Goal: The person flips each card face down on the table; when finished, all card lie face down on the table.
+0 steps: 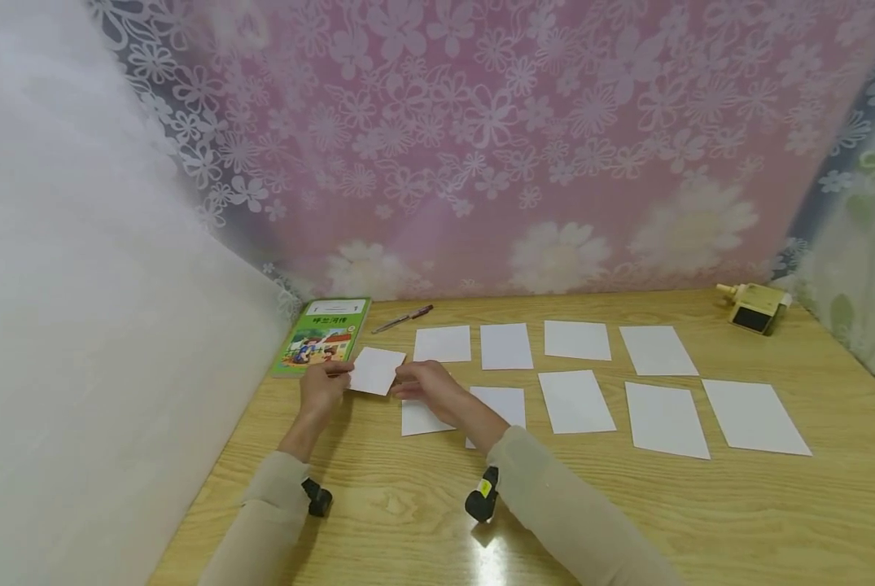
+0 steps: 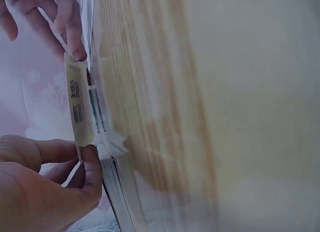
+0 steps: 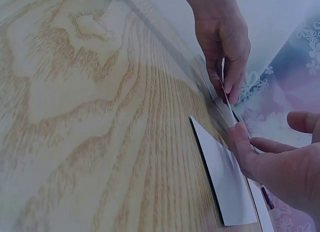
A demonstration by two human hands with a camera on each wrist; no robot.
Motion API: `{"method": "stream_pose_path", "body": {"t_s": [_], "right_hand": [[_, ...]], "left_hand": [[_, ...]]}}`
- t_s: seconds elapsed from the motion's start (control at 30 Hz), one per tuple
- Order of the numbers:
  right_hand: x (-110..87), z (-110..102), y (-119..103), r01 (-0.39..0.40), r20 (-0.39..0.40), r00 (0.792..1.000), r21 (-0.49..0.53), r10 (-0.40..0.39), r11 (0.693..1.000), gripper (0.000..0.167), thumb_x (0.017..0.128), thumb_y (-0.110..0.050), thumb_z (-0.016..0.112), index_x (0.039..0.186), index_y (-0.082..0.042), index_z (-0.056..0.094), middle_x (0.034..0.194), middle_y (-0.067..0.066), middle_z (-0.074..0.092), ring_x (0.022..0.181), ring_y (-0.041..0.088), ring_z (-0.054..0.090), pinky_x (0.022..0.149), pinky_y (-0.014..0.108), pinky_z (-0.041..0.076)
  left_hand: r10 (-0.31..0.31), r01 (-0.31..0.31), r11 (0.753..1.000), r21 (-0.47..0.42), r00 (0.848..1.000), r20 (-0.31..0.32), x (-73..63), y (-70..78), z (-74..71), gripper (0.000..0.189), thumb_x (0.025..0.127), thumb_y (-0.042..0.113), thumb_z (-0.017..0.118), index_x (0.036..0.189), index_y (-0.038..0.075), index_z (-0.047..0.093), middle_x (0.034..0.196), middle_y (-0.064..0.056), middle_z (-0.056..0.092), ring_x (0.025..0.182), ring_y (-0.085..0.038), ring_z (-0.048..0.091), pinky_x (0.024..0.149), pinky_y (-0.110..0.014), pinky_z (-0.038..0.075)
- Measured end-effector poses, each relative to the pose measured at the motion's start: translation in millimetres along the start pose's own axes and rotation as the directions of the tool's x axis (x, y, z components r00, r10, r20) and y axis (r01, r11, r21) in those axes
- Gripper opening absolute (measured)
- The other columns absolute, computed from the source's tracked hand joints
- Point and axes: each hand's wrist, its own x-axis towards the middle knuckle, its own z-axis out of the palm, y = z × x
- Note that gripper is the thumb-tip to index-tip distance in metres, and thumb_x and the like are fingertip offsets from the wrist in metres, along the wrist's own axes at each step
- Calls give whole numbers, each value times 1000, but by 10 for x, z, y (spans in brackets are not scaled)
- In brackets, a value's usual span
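Observation:
My left hand (image 1: 323, 389) pinches a small paper card (image 1: 375, 370) by its left edge between thumb and fingers, over the table beside the book. The upper face is plain white; in the left wrist view the underside of the card (image 2: 77, 99) carries printed dark characters. My right hand (image 1: 430, 387) is at the card's opposite edge. Its fingertips touch that edge, while in the right wrist view the thumb of the right hand (image 3: 285, 152) stands apart from the fingers. Below the right hand lie white cards (image 1: 422, 418), partly hidden by the hand and forearm.
A green picture-cover book (image 1: 323, 338) lies at the back left, with a pen (image 1: 402, 319) to its right. Several white cards (image 1: 577, 401) lie in two rows across the table (image 1: 378, 521). A cream-coloured device (image 1: 755, 307) with a dark panel stands at the back right.

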Motion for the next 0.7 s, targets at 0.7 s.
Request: {"method": "stream_pose_path", "body": {"t_s": [0.7], "right_hand": [[-433, -608, -297, 83, 152, 985, -18, -79, 996, 53, 114, -28, 35, 155, 6, 39, 158, 30, 40, 145, 46, 42, 120, 50, 39]], "left_hand": [[157, -165, 976, 143, 985, 69, -116, 323, 35, 34, 104, 16, 60, 134, 1, 67, 140, -23, 62, 116, -41, 62, 84, -46, 57]]}}
